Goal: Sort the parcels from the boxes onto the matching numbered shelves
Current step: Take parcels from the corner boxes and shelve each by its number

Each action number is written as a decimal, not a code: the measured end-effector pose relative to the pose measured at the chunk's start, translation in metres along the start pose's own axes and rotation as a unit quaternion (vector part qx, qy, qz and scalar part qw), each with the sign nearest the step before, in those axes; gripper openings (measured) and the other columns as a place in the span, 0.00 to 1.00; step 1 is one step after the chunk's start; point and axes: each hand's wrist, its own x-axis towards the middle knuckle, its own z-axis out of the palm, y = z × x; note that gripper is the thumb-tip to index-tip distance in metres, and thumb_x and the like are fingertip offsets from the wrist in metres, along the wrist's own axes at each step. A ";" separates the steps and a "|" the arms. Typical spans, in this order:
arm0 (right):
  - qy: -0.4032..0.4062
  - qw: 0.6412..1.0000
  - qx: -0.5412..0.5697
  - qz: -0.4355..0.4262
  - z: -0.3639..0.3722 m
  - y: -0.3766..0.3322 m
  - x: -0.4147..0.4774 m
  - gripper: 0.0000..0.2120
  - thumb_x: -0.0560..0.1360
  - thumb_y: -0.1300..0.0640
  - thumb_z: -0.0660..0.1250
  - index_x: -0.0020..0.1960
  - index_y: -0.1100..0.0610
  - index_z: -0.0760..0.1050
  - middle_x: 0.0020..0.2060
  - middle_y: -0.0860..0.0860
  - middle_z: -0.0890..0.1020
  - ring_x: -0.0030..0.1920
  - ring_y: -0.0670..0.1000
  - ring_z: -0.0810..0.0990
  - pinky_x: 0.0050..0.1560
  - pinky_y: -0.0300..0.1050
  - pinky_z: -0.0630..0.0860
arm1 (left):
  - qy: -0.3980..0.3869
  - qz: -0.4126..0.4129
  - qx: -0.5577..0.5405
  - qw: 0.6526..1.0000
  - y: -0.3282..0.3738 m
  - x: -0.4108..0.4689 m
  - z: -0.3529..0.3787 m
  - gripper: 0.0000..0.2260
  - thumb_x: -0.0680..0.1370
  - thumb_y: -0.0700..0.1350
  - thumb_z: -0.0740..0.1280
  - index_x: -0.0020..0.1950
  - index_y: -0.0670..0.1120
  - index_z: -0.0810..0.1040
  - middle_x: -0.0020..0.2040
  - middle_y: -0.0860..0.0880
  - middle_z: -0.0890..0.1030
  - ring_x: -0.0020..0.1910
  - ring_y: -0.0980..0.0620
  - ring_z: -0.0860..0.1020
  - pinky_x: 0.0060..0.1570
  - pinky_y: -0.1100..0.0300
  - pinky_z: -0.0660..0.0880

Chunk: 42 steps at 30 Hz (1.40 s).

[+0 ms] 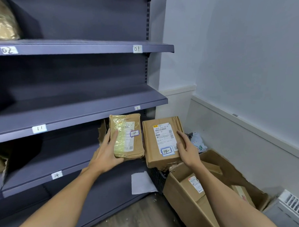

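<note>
My left hand (108, 150) grips a taped brown parcel (127, 136) marked "14", held in front of the dark shelf with the label 14 (57, 175). My right hand (187, 148) holds a second brown cardboard parcel (161, 140), also marked "14", by its right edge; it hangs just right of the shelf unit, above the open box. Other shelf labels read 02 (9, 50), 01 (137, 49), 11 (39, 128) and 12 (137, 108).
An open cardboard box (187, 207) on the floor at the lower right holds several more parcels. A grey plastic mailer (198, 142) lies behind it by the wall. A gold-wrapped parcel (1, 22) sits on the top shelf at left. A torn carton (0, 164) sits on shelf 14's left.
</note>
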 end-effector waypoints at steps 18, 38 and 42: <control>-0.142 0.985 0.084 -0.051 0.046 -0.012 -0.042 0.21 0.84 0.52 0.56 0.76 0.41 0.62 0.68 0.49 0.76 0.63 0.52 0.75 0.66 0.53 0.72 | 0.058 -0.155 0.071 0.984 0.011 -0.136 -0.010 0.51 0.71 0.57 0.74 0.82 0.54 0.41 0.81 0.55 0.39 0.72 0.48 0.68 0.54 0.54 0.75; -0.156 0.977 0.091 -0.116 0.131 -0.155 -0.129 0.22 0.84 0.56 0.56 0.76 0.42 0.64 0.54 0.46 0.77 0.45 0.45 0.75 0.53 0.46 0.69 | 0.119 -0.231 0.078 0.963 -0.088 -0.292 -0.111 0.51 0.71 0.60 0.73 0.82 0.55 0.41 0.82 0.56 0.39 0.72 0.47 0.69 0.47 0.56 0.72; -0.176 0.973 0.087 -0.122 0.156 -0.174 -0.153 0.23 0.83 0.55 0.56 0.76 0.41 0.64 0.58 0.42 0.75 0.54 0.50 0.75 0.56 0.45 0.69 | 0.122 -0.230 0.072 0.963 -0.112 -0.318 -0.128 0.52 0.70 0.60 0.74 0.82 0.55 0.41 0.81 0.57 0.38 0.72 0.47 0.68 0.47 0.55 0.73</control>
